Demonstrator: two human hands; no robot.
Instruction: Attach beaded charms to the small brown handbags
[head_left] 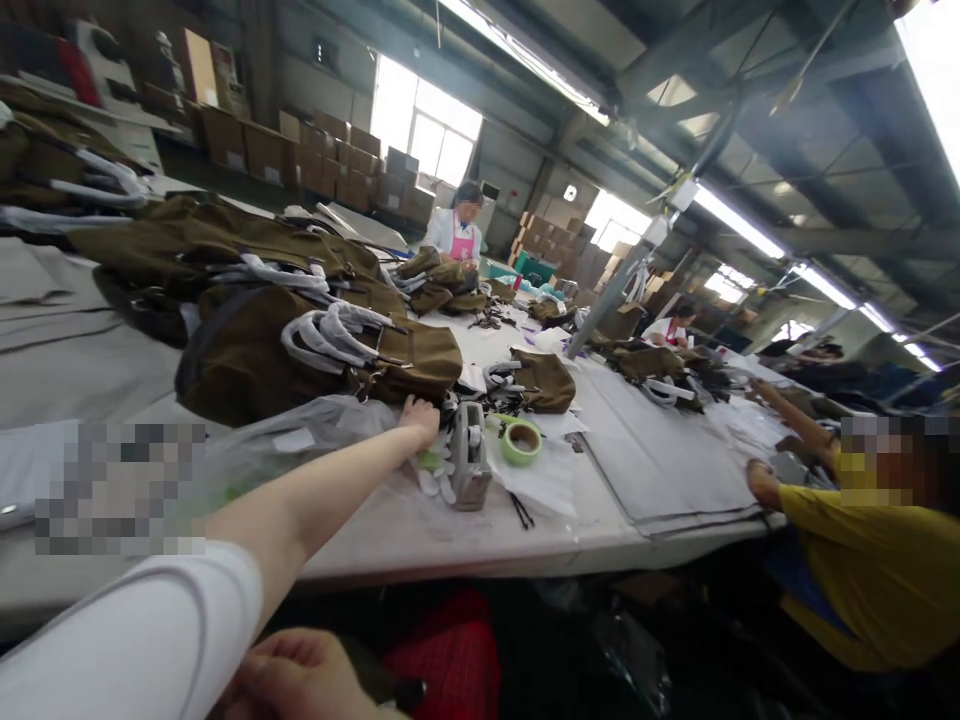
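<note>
My left hand (421,420) reaches across the table to the front edge of an olive-brown bag (420,360) with wrapped grey handles (330,335). Its fingertips are hidden against the bag, so their grip cannot be made out. Just right of that hand stands a grey tape dispenser (470,460), with a green tape roll (521,442) beside it. Low in view, near my lap, my right hand (300,672) has its fingers pressed together. What they hold is hidden; dark olive material (367,675) shows next to it.
Clear plastic film (315,425) lies under my left forearm. More olive bags (232,235) are heaped behind. Thin black cords (521,510) lie near the table's front edge (450,565). A metal post (615,290) rises from the table. A person in yellow (877,560) works at the right.
</note>
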